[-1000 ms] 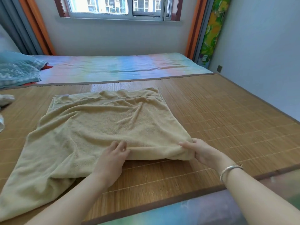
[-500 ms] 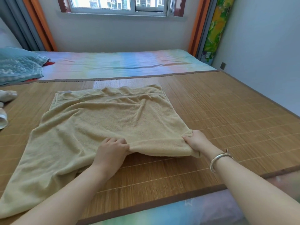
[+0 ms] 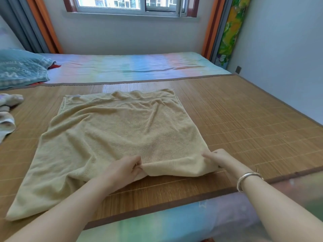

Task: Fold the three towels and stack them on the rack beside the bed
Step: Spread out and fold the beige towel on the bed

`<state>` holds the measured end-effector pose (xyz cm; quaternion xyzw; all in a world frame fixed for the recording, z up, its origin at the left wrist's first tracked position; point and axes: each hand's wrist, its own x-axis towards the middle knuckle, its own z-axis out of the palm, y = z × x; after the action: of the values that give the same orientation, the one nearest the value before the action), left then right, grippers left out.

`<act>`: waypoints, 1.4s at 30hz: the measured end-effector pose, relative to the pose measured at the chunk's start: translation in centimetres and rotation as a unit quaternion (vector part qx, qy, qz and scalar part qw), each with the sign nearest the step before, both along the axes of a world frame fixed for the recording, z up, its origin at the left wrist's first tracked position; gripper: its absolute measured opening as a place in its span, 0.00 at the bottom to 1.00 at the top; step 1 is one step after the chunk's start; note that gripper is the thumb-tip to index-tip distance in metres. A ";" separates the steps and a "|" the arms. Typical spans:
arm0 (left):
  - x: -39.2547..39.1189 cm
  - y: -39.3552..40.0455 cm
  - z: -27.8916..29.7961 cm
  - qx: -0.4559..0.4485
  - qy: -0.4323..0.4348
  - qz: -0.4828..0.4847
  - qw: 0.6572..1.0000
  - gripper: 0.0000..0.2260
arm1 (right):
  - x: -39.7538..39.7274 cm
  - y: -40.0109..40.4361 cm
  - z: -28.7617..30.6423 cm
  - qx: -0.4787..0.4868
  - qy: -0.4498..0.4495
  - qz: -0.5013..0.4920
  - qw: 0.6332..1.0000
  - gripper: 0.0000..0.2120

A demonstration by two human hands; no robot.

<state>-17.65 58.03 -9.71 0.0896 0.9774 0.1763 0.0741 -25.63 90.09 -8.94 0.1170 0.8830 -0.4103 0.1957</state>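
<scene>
A large beige towel [image 3: 111, 135] lies spread on the bamboo mat [image 3: 253, 119] of the bed, its left part trailing toward the near left corner. My left hand [image 3: 122, 169] pinches the towel's near edge around its middle. My right hand [image 3: 221, 158], with a silver bracelet on the wrist, grips the near right corner. The stretch of edge between my hands is lifted slightly off the mat. A pale towel [image 3: 7, 117] lies crumpled at the far left edge, partly cut off. No rack is in view.
A teal folded blanket [image 3: 21, 69] sits at the back left on a pastel striped sheet [image 3: 136, 67]. A window and wall stand behind the bed, and a wall runs along the right. The mat's near edge [image 3: 174, 203] runs close to my arms.
Both hands went from resting on the towel's near edge to grasping it and raising it a little. The camera tilted down slightly.
</scene>
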 end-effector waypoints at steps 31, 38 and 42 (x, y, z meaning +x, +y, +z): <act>0.5 1.0 0.0 -0.027 0.132 -0.078 0.988 0.05 | -1.0 0.1 -0.4 0.343 0.095 0.035 0.934 0.15; 2.4 1.5 0.3 0.000 0.077 -0.091 0.993 0.09 | 1.3 1.3 -0.2 0.370 0.100 0.022 0.923 0.13; 3.7 2.2 -1.3 -0.056 0.026 -0.083 0.995 0.02 | 3.1 1.7 -0.9 0.360 0.058 0.023 0.931 0.21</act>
<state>-13.92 60.25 -11.04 0.1705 0.9766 0.1120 0.0684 -22.56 91.77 -9.87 0.1355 0.9837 -0.0659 0.0986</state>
